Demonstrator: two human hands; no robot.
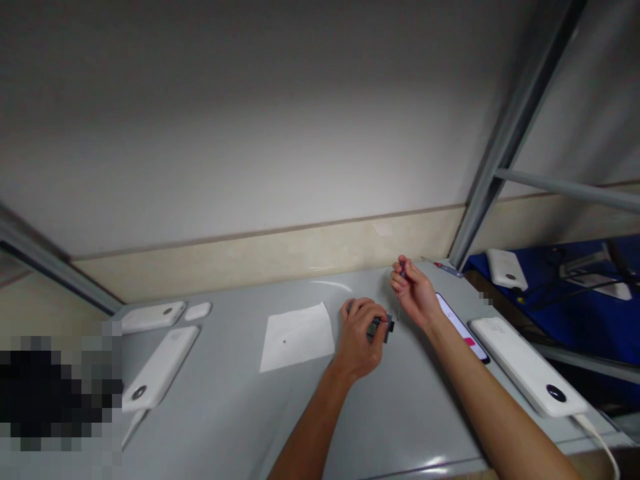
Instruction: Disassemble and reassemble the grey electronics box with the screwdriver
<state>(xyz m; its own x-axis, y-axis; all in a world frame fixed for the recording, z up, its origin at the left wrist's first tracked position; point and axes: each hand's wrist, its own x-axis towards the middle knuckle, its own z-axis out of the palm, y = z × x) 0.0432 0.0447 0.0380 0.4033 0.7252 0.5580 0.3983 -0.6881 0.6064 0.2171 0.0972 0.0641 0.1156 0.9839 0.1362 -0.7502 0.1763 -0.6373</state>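
Observation:
My left hand (361, 337) is closed around a small dark grey block (380, 327) that rests on the grey table (240, 407). Just to its right, my right hand (414, 291) pinches a thin screwdriver (400, 293) with a purple grip, its metal shaft pointing down beside the block. Whether the tip touches the block I cannot tell. A white sheet of paper (297, 336) with a tiny dark speck on it lies left of my left hand.
A phone (463, 328) lies under my right wrist. White power banks sit at the right (527, 365) and left (159, 367), with more white devices at the back left (153, 316). A metal rack post (500, 143) rises at the back right beside a blue-covered surface (575, 300).

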